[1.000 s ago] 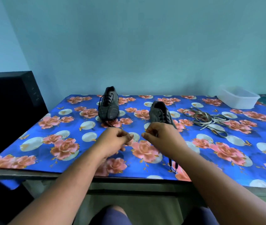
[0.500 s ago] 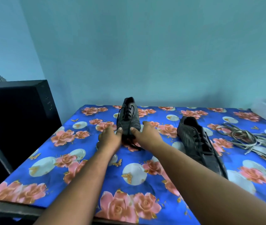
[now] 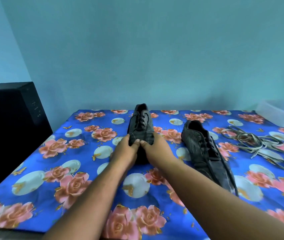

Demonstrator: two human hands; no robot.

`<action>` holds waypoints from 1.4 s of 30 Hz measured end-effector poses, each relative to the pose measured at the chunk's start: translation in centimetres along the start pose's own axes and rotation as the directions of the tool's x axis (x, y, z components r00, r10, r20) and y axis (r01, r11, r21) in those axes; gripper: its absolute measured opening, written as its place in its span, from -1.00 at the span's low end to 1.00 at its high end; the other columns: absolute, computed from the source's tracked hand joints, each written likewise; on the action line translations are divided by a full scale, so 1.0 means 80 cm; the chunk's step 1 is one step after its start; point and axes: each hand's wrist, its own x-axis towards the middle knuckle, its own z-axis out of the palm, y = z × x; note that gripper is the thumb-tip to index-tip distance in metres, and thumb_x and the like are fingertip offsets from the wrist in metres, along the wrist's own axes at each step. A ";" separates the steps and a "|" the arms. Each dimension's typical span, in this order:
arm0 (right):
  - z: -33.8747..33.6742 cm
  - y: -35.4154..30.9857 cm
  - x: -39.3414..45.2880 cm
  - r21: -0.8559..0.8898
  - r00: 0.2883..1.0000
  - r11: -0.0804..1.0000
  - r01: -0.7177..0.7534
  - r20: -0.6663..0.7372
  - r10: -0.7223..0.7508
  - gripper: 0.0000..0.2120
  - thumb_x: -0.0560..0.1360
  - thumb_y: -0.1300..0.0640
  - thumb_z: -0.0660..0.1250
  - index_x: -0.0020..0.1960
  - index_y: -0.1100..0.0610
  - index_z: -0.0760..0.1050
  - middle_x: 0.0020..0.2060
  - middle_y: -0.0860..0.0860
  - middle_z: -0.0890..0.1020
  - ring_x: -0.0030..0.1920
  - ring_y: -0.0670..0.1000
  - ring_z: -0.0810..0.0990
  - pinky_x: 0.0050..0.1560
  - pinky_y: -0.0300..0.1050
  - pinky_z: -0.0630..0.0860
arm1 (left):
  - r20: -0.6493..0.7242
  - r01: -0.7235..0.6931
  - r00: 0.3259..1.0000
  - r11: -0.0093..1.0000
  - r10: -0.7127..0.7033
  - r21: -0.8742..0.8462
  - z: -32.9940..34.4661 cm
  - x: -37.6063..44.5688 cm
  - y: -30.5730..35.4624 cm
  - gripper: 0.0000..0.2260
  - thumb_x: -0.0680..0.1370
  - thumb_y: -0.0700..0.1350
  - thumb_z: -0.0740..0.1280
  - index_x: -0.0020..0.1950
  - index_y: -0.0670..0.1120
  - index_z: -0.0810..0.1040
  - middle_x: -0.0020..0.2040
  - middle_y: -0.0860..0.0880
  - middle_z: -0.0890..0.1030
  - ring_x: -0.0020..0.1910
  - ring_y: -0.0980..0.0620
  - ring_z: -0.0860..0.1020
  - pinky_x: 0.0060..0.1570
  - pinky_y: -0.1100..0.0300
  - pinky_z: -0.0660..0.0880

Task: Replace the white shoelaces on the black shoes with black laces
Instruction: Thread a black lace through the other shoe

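Two black shoes with black laces lie on the flowered table. The far shoe (image 3: 140, 124) points toward me at the table's middle. My left hand (image 3: 124, 151) grips its toe from the left and my right hand (image 3: 156, 147) grips it from the right, thumbs on top. The second shoe (image 3: 205, 151) lies free to the right, its toe toward me, a black lace end trailing off its front. A tangle of white laces (image 3: 255, 144) lies further right.
A blue tablecloth with pink roses (image 3: 68, 170) covers the table. A white plastic tub (image 3: 281, 115) stands at the back right corner. A black box-like object (image 3: 11, 122) stands left of the table. A blue wall rises right behind.
Both hands left the near shoe's lace, reached forward to the far shoe and now grip its toe. The view swung left and closer.
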 end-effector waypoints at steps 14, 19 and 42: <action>-0.097 0.064 -0.138 -0.035 0.998 0.998 -0.043 -0.036 0.042 -0.45 0.56 -0.03 0.26 0.52 -0.01 0.23 0.18 0.14 0.61 0.01 0.11 0.65 -0.18 -0.07 0.63 | 0.155 -0.124 0.981 0.991 0.115 0.047 0.071 -0.154 0.040 -0.32 0.38 0.37 0.18 0.44 0.12 0.46 0.22 -0.02 0.64 0.19 -0.09 0.62 0.22 -0.11 0.55; -0.120 0.064 -0.143 -0.104 0.999 0.994 -0.025 -0.047 0.020 -0.72 0.59 0.04 0.26 0.28 0.01 0.37 -0.11 0.14 0.68 -0.38 0.18 0.64 -0.42 0.01 0.59 | 0.138 -0.090 0.987 0.995 0.085 0.031 0.096 -0.133 0.007 -0.36 0.38 0.41 0.21 0.43 0.25 0.42 0.25 0.04 0.64 0.20 -0.05 0.63 0.21 -0.18 0.55; -0.151 0.076 -0.175 -0.619 0.964 0.786 -0.019 -0.219 -0.149 -0.56 0.58 -0.34 0.15 -0.11 0.04 0.37 -0.11 0.00 0.61 -0.04 0.16 0.59 -0.16 -0.02 0.41 | -0.013 -0.069 0.993 0.674 0.115 0.735 0.060 -0.170 0.045 -0.66 0.64 0.20 0.20 0.31 0.07 0.53 0.36 0.03 0.46 0.38 -0.10 0.35 0.24 -0.09 0.29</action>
